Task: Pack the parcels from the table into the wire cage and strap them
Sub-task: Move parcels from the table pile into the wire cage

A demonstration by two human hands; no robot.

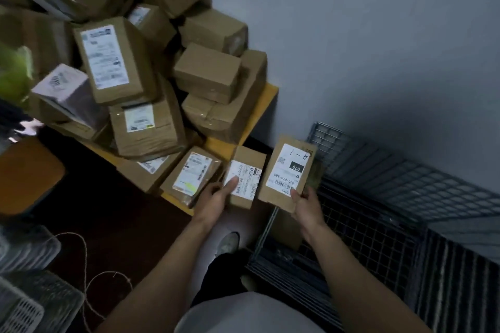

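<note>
A heap of brown cardboard parcels (135, 67) with white labels covers the yellow table (266, 100). My left hand (216, 197) grips a small brown parcel (247, 170) at the table's near corner, thumb on its label. My right hand (307, 204) holds a flat parcel (288, 170) with a "070" label, lifted just left of the wire cage (392, 189). The cage stands on the floor against the wall, and a brown parcel (286, 227) lies inside it near its left side.
A length of twine (86, 265) lies on the dark floor at the lower left. White plastic crates (32, 303) stand at the bottom left. A grey wall runs behind the table and cage. My shoe (227, 243) is on the floor below the hands.
</note>
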